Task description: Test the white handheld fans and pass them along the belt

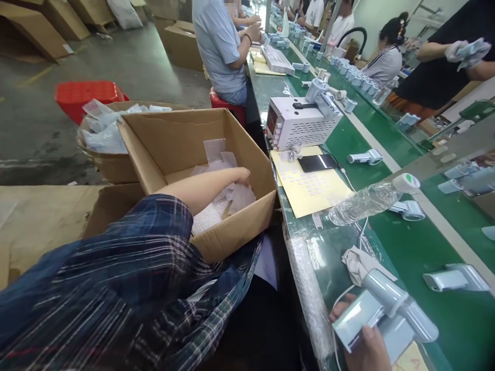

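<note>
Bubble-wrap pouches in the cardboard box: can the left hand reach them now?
Probably yes. The cardboard box is open on top, the left hand is inside it at the bubble-wrap pouches, and nothing covers them. The right hand holds a grey device.

Factory assembly line: seated workers [220, 46] are lining a green conveyor belt [425, 242] carrying identical grey handheld devices [454, 278]; cardboard cartons [174, 139] are standing alongside.

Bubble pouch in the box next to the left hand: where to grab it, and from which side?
Probably best to pinch the bubble pouch by its free corner with the fingers, coming straight down from above. It lies flat on other pouches, and the cardboard box walls close off every side; only the top is open. The left hand is beside it; the right hand holds a grey device.
</note>
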### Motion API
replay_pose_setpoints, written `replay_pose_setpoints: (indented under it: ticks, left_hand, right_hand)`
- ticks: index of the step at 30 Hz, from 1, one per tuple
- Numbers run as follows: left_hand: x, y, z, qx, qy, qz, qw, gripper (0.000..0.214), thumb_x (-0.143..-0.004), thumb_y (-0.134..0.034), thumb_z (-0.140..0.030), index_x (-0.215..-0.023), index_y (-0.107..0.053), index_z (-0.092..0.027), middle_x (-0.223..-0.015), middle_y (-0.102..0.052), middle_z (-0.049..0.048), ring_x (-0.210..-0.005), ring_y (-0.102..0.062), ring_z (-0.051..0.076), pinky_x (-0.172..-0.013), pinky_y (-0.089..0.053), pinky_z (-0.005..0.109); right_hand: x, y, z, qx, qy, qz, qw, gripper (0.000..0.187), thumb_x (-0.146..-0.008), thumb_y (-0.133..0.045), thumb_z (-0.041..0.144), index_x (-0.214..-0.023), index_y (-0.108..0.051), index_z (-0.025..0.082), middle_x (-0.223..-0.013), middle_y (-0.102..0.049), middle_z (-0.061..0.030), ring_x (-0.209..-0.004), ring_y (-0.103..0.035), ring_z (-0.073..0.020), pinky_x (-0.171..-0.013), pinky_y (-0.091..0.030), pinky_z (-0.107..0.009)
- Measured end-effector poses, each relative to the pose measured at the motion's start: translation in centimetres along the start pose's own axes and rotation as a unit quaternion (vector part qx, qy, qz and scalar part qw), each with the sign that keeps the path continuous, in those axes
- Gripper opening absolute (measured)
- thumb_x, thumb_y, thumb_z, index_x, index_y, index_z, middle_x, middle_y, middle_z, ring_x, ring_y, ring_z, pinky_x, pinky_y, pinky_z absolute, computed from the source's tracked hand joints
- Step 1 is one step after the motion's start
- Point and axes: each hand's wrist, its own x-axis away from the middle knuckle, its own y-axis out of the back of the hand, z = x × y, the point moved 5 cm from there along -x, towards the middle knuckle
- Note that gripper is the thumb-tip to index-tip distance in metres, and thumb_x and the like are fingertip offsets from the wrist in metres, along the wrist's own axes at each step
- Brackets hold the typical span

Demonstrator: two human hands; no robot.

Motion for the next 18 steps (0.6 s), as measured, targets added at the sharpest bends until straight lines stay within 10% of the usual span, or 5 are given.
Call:
replay_pose_setpoints:
  ticks: [6,10,18]
  left_hand:
    - [1.9,7.2,-2.6,-0.066,0.044,-0.043,0.996,0.052,-0.084,-0.055,-0.035,-0.13,-0.052,-0.009,-0.122,-0.065,0.0179,-0.111,-0.06,0.029,-0.094,-0.046,0.035]
    - [7.4,9.6,-9.2,0.016,-0.148,-0.082,0.985,0.056,-0.077,-0.059,-0.033,-0.13,-0.052,-0.016,-0.126,-0.062,0.0101,-0.11,-0.059,0.024,-0.096,-0.046,0.033]
    - [17.8,6.2,-21.7,0.244,-0.457,0.106,0.849,0.043,-0.067,-0.076,-0.063,-0.081,-0.07,-0.023,-0.081,-0.067,0.0098,-0.087,-0.065,0.028,-0.075,-0.054,0.04]
  right_hand:
    - [0.0,-0.1,-1.1,-0.028,0.017,0.006,0.999,0.039,-0.069,-0.075,0.056,-0.1,-0.073,0.032,-0.088,-0.074,-0.0129,-0.079,-0.072,-0.0366,-0.075,-0.06,-0.056]
    - [0.6,-1.5,-0.8,-0.035,0.057,0.017,0.998,0.041,-0.075,-0.074,0.054,-0.105,-0.069,0.027,-0.086,-0.074,-0.0103,-0.077,-0.071,-0.0323,-0.072,-0.06,-0.049]
    - [1.0,-3.1,0.6,-0.133,0.117,0.014,0.984,0.05,-0.079,-0.07,0.05,-0.117,-0.062,0.02,-0.082,-0.07,-0.0055,-0.068,-0.064,-0.022,-0.063,-0.056,-0.036]
